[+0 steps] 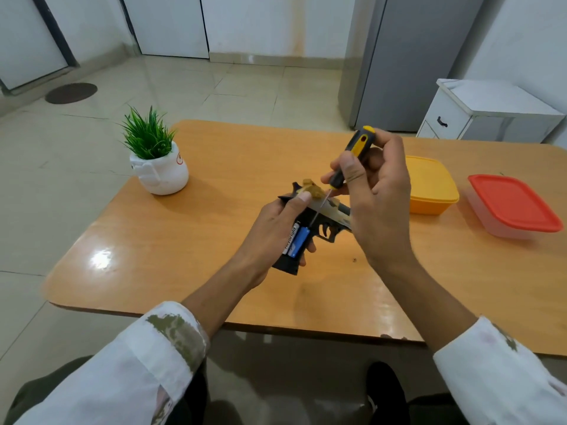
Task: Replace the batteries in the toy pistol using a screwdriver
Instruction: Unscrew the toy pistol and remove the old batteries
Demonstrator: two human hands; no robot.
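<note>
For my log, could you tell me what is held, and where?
Left grip: pistol, by its handle. Right grip: screwdriver, by its handle.

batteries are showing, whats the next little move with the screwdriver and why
Probably lever the blue battery out with the screwdriver tip. The compartment lies open, the tip sits at the battery's upper end, and the left hand steadies the pistol.
</note>
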